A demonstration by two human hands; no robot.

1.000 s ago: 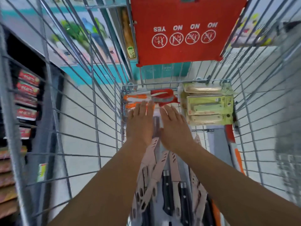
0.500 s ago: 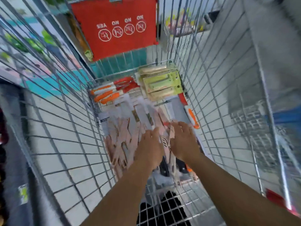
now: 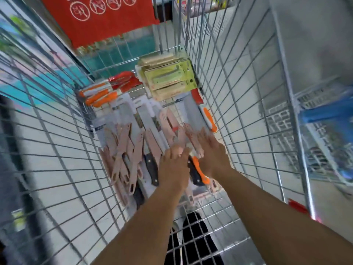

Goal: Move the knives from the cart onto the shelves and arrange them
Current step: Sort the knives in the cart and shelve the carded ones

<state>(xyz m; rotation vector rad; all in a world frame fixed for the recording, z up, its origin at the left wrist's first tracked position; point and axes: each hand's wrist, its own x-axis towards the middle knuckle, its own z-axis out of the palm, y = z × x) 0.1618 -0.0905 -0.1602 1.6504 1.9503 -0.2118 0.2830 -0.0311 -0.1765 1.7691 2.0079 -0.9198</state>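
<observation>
Inside the wire cart (image 3: pixel 238 104) lies a pile of packaged knives. Several pink knives (image 3: pixel 124 150) fan out on the left, beside a black-handled knife (image 3: pixel 151 169). Between my wrists shows an orange-handled knife (image 3: pixel 198 169). My left hand (image 3: pixel 175 167) is on the middle of the pile, its fingers curled down over a pink knife pack (image 3: pixel 182 136). To its right, my right hand (image 3: pixel 212 152) lies on the same pack with fingers stretched forward. The view is blurred.
Green packs (image 3: pixel 168 77) are stacked at the cart's far end, with orange-handled knives (image 3: pixel 99 94) and a red pack (image 3: pixel 124 81) to their left. A red sign (image 3: pixel 99 18) hangs above. Another cart with a blue handle (image 3: pixel 328 111) stands to the right. A dark shelf edge (image 3: pixel 7 150) runs along the left.
Both hands have drawn back from the cart's far end to the near middle of the pile. The view has swung left and down, so the cart's near end now shows.
</observation>
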